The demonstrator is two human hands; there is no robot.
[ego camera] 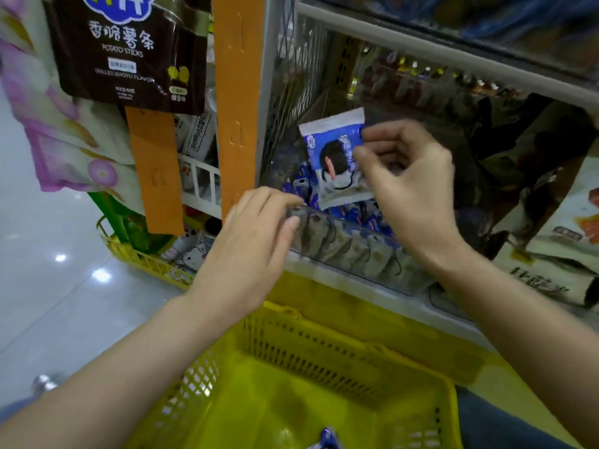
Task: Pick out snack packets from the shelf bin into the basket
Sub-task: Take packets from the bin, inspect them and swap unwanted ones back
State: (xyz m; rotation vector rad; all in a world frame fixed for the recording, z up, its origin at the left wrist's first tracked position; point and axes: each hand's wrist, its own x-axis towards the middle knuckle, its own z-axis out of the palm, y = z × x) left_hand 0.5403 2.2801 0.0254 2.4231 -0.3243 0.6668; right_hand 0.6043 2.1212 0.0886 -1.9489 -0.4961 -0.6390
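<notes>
My right hand (405,176) pinches a blue-and-white snack packet (334,157) by its right edge, holding it upright above the shelf bin. The clear-fronted bin (356,251) holds several more packets (298,186) of the same blue kind. My left hand (256,241) reaches toward the bin's left front corner, fingertips touching its clear rim and holding nothing. Below both hands stands the yellow basket (291,384). One blue packet (327,440) shows at the bottom edge inside it.
A wire divider (291,102) walls the bin's left side and a shelf rail (421,40) runs above. Orange hanging strips (236,92) and a brown potato-sticks bag (126,50) hang at left. Large dark and cream bags (534,196) crowd the right. A second yellow basket (146,257) sits on the floor at left.
</notes>
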